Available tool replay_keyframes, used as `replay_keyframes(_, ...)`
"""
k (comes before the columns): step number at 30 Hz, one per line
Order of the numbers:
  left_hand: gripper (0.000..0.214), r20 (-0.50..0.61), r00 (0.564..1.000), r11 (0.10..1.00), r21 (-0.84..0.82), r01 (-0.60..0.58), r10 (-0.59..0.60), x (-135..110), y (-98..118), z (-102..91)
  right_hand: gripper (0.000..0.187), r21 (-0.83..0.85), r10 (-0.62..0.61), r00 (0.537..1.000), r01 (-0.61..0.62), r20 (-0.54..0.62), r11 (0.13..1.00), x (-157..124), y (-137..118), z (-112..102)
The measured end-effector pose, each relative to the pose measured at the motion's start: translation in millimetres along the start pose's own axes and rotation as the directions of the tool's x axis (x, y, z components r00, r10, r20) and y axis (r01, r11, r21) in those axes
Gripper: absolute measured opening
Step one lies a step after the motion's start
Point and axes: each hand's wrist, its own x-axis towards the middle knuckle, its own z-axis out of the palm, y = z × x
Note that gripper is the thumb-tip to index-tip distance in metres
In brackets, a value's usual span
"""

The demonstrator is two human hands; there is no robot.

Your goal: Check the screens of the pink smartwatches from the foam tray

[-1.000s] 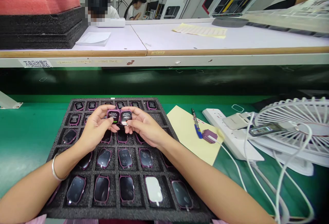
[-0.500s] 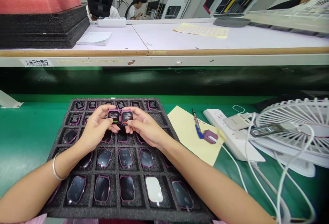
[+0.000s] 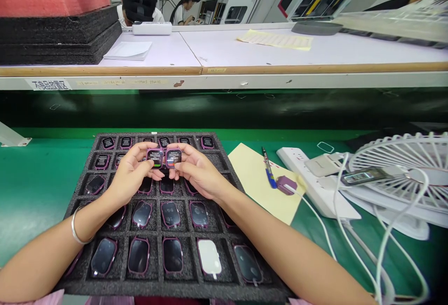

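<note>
My left hand point(image 3: 135, 172) is closed on a purple-cased smartwatch point(image 3: 155, 156), its thumb at the lower edge of the lit screen. In my right hand point(image 3: 194, 169) is a second purple smartwatch point(image 3: 174, 156), also lit, with the thumb on the lower part of its screen. The two watches are side by side above a black foam tray point(image 3: 157, 235). Small text shows on both screens, with a green bar on the left one and a red-orange bar on the right one. Several more watches lie in the tray's compartments, some lit, some dark, and one pale watch face point(image 3: 209, 257) near the front.
Right of the tray lie yellow paper point(image 3: 252, 174), a pen point(image 3: 269, 167), a purple charging piece point(image 3: 287, 185), a white power strip point(image 3: 315, 183) and a white fan point(image 3: 402, 174) with cables. A shelf point(image 3: 224, 81) spans behind, holding stacked foam point(image 3: 56, 39). Two people sit beyond.
Both hands keep hold of the two watches in nearly the same place. The watches have shifted very slightly upward and to the right in view.
</note>
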Motion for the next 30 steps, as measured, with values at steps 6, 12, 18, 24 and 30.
replay_keyframes(6,0.036,-0.004,1.0,1.0,0.0,-0.005,0.005,0,1,0.7,0.045,-0.007,-0.017,1.0,0.017,0.011,1.0,0,1,-1)
replay_keyframes(12,0.035,0.001,1.0,1.0,0.013,-0.008,0.008,0,2,1.8,0.044,-0.019,-0.019,1.0,0.019,0.005,1.0,0,1,-1)
replay_keyframes(18,0.034,0.007,1.0,0.999,0.032,-0.016,0.016,-1,2,0.5,0.044,-0.02,-0.021,1.0,0.021,0.006,1.0,0,2,-2)
replay_keyframes(24,0.048,0.056,0.998,1.0,-0.004,-0.031,0.031,-1,4,1.0,0.044,0.009,-0.011,1.0,0.012,-0.026,1.0,3,3,-4)
replay_keyframes(30,0.057,0.391,0.92,0.983,-0.173,0.067,0.006,-33,27,8.4,0.047,0.06,0.023,0.998,-0.019,-0.066,0.998,5,5,-8)
